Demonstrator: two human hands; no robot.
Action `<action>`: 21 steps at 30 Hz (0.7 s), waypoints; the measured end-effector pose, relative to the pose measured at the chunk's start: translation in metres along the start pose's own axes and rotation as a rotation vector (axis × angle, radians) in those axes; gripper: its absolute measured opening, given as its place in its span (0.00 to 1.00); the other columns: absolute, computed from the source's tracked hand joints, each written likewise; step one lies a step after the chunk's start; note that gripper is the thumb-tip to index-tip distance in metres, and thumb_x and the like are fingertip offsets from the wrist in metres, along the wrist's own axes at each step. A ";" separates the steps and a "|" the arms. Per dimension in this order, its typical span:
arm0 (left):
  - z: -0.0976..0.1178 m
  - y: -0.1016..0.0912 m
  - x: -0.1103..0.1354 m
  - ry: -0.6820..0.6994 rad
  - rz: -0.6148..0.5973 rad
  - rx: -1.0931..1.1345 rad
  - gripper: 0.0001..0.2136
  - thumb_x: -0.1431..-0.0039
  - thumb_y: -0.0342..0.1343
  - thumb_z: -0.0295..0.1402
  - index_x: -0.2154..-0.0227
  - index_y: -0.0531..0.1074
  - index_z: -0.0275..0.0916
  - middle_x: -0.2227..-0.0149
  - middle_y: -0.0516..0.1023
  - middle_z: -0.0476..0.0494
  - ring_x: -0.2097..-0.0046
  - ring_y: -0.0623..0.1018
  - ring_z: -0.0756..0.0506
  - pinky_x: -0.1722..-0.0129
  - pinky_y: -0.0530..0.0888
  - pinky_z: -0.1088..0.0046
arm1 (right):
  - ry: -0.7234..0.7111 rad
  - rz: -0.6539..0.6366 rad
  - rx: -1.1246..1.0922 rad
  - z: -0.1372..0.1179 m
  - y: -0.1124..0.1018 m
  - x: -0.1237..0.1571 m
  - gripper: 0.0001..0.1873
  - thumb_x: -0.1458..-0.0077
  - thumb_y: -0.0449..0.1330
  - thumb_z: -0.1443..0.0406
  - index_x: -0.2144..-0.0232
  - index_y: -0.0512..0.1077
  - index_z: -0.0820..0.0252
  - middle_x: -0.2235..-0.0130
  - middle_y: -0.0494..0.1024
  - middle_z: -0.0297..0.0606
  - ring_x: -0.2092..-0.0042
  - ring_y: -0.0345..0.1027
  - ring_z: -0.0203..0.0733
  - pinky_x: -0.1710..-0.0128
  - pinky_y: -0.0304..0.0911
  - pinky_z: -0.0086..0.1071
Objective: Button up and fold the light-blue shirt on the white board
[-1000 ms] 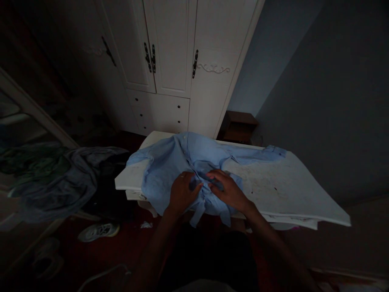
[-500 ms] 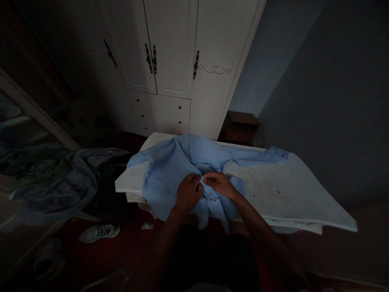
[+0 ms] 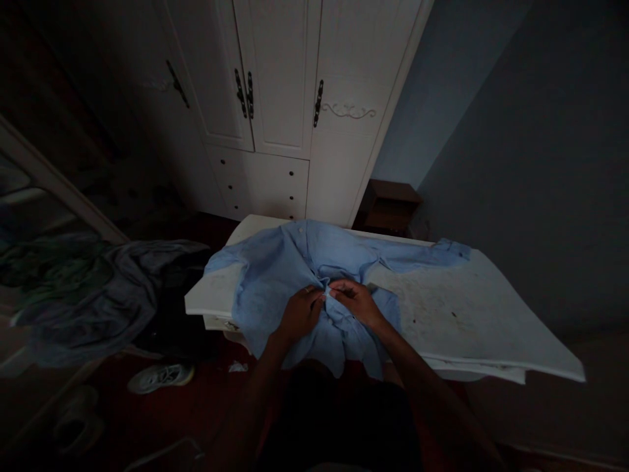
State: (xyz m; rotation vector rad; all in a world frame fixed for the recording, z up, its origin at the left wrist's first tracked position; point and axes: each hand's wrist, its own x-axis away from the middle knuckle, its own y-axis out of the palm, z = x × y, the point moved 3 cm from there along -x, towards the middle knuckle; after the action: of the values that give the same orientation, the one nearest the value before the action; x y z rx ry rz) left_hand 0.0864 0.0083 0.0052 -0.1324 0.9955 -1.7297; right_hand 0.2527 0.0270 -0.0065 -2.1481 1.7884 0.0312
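A light blue long-sleeved shirt [image 3: 268,275] lies spread over a white table [image 3: 472,308], its collar end at the far edge and its hem hanging over the near edge. One sleeve stretches right along the table's back. My left hand [image 3: 302,311], with a ring on a finger, pinches the shirt's front placket near the middle. Opposite it, my right hand [image 3: 356,301] grips the same strip of cloth between thumb and fingers. The fingertips almost meet, and the cloth is bunched up around them. Any button between them is too small to make out.
Behind the table stands a white wardrobe [image 3: 275,98] with dark handles. A small brown cabinet [image 3: 393,200] is at the back right. Grey and green clothes [image 3: 122,295] are heaped at left. A pale shoe [image 3: 161,377] lies on the dark red floor.
My left hand has shifted slightly down and left, its fingers still on the placket. The right hand stays nearly in place. The cloth between them is a little more bunched.
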 end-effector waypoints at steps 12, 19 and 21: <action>-0.010 0.003 0.000 -0.078 0.044 0.160 0.13 0.33 0.42 0.32 0.65 0.72 0.38 0.65 0.76 0.42 0.62 0.75 0.45 0.58 0.71 0.68 | -0.545 -0.051 0.514 -0.023 0.008 0.006 0.17 0.38 0.55 0.67 0.49 0.74 0.48 0.53 0.73 0.42 0.50 0.68 0.43 0.51 0.68 0.42; -0.013 0.001 0.001 -0.066 0.049 0.219 0.12 0.33 0.43 0.31 0.67 0.71 0.38 0.66 0.74 0.43 0.63 0.74 0.46 0.59 0.70 0.69 | -0.481 0.016 0.445 -0.018 0.005 0.001 0.13 0.41 0.61 0.58 0.54 0.77 0.48 0.57 0.75 0.39 0.54 0.70 0.43 0.55 0.70 0.41; -0.012 0.001 0.002 -0.059 0.049 0.201 0.12 0.33 0.43 0.31 0.69 0.71 0.38 0.67 0.74 0.44 0.64 0.74 0.46 0.61 0.69 0.70 | -0.472 -0.011 0.448 -0.016 0.005 -0.001 0.15 0.43 0.62 0.56 0.54 0.77 0.49 0.58 0.75 0.40 0.55 0.70 0.44 0.56 0.70 0.40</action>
State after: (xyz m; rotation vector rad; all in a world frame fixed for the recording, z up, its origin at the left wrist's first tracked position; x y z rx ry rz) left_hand 0.0800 0.0130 -0.0039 -0.0288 0.7708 -1.7599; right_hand 0.2447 0.0226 0.0077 -1.6629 1.3577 0.1134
